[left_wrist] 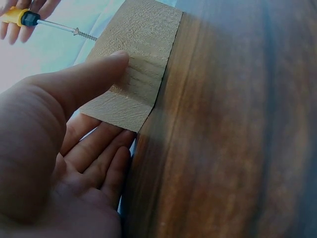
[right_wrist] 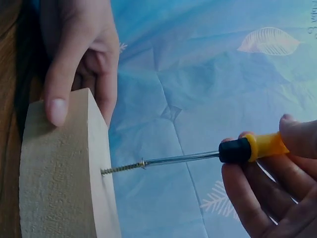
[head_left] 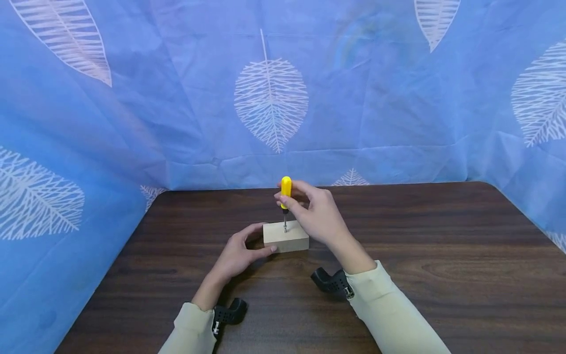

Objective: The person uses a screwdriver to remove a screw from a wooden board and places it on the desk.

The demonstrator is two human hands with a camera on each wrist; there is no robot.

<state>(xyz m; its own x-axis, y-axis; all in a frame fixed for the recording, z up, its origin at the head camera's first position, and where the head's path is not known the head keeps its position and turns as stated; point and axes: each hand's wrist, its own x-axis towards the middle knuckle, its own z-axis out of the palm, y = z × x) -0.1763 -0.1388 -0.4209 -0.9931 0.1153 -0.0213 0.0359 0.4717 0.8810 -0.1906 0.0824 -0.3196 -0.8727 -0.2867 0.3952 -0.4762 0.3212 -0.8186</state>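
Observation:
A pale wooden block [head_left: 287,244] lies on the dark table, and my left hand [head_left: 238,253] grips its left end. In the left wrist view the thumb [left_wrist: 94,79] presses the near face while the other fingers go behind. My right hand [head_left: 320,216] holds a screwdriver [head_left: 286,192] upright by its yellow handle, above the block. Its shaft meets the head of a screw [right_wrist: 124,168], which stands in the block's top face with much of its thread showing. The right wrist view shows shaft and screw roughly in line.
The brown wood-grain table [head_left: 442,275] reaches back to a blue cloth [head_left: 199,98] printed with white leaves, which hangs behind and at both sides. Black wrist mounts [head_left: 329,282] sit by the pale sleeves [head_left: 393,309].

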